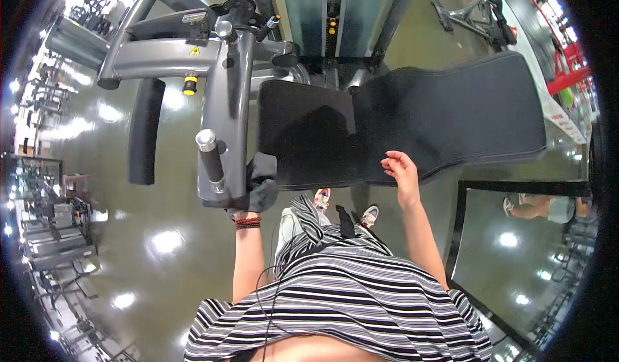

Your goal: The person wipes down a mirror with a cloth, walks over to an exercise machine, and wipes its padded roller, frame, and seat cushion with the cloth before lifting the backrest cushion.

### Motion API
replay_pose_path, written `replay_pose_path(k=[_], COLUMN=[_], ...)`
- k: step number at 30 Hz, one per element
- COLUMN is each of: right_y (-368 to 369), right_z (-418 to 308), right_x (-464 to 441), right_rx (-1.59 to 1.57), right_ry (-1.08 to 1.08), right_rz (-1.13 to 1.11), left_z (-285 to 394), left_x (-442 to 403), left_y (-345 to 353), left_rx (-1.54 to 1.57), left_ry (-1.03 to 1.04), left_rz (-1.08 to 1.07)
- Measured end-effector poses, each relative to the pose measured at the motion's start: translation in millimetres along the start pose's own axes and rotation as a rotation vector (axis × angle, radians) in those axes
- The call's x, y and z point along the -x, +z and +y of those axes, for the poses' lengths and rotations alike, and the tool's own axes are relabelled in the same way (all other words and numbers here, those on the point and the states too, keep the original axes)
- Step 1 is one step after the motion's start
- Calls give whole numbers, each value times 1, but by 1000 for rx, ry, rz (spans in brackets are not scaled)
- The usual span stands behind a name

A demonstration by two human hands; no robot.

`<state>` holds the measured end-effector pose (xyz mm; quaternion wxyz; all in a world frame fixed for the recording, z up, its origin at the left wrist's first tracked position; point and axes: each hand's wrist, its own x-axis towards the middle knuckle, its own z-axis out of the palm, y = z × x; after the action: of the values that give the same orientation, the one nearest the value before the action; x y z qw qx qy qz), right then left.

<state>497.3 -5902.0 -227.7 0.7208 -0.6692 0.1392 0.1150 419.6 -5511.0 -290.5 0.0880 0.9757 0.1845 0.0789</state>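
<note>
My left hand (240, 213) presses a dark grey cloth (261, 185) against the lower end of the grey metal arm (225, 110) of a gym machine. The cloth covers most of its fingers. Just above it, a black-gripped handle (211, 162) with a silver cap sticks out of the arm. My right hand (402, 170) holds nothing, its fingers loosely bent and apart, over the near edge of the black padded backrest (451, 114). Left of the backrest lies the black seat pad (303, 123), with a shadow across it.
A black roller pad (146, 132) and a yellow-ringed knob (189, 85) sit on the machine's left side. The weight stack housing (303, 17) stands behind the seat. At right, a black-framed mirror (459, 233) reflects part of a person. Further gym machines (58, 233) line the left.
</note>
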Motion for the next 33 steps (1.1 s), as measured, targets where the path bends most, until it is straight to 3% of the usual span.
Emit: replay_pose_path(k=[4, 6, 7, 8, 9, 10, 13, 15, 17, 18, 19, 21, 24, 28, 31, 33], right_y=[-26, -42, -48, -54, -58, -60, -67, -70, -74, -74, -72, -70, -66, -69, -70, -73], right_z=[-42, -62, -73, -82, -90, -99, -112, -117, -109, -105, -100, -94, -92, -88, -89, -88], right_x=[-14, -22, -23, -24, -26, -26, -29, -32, -43, -49, -52, -55, -58, -60, -58, -57], right_rx=[109, 202, 228, 237, 244, 287, 537, 1059, 1268, 1373, 1471, 1661, 1756, 1763, 1765, 1778], right_ry=[-93, -174, -210, -259, -308, -365, -500, -695, -735, -758, -746, -728, -650, -614, -592, -572], right_rz=[-40, -41, -23, -6, 15, 45, 171, 264, 284, 289, 290, 294, 312, 358, 386, 402], left_z=[23, 22, 12, -1, -11, -15, 7, 20, 31, 68, 60, 78, 87, 91, 84, 85], left_x=[12, 20, 27, 33, 39, 45, 25, 28, 31, 15, 9, -13, -49, -99, -144, -181], left_y=[4, 22, 44, 69, 95, 120, 124, 175, 209, 145, 162, 153, 146, 154, 179, 177], left_rx=[7, 151, 368, 829, 1391, 1755, 1191, 638, 96, 416, -247, -53, -163, -235, -236, -259], left_ry=[150, 127, -8, -260, -548, -796, -638, -418, -333, -371, -259, -287, -249, -199, -141, -140], left_rz=[-247, -345, -364, -353, -258, -81, -148, 11, 46, 123, -238, -103, -178, -158, -16, -60])
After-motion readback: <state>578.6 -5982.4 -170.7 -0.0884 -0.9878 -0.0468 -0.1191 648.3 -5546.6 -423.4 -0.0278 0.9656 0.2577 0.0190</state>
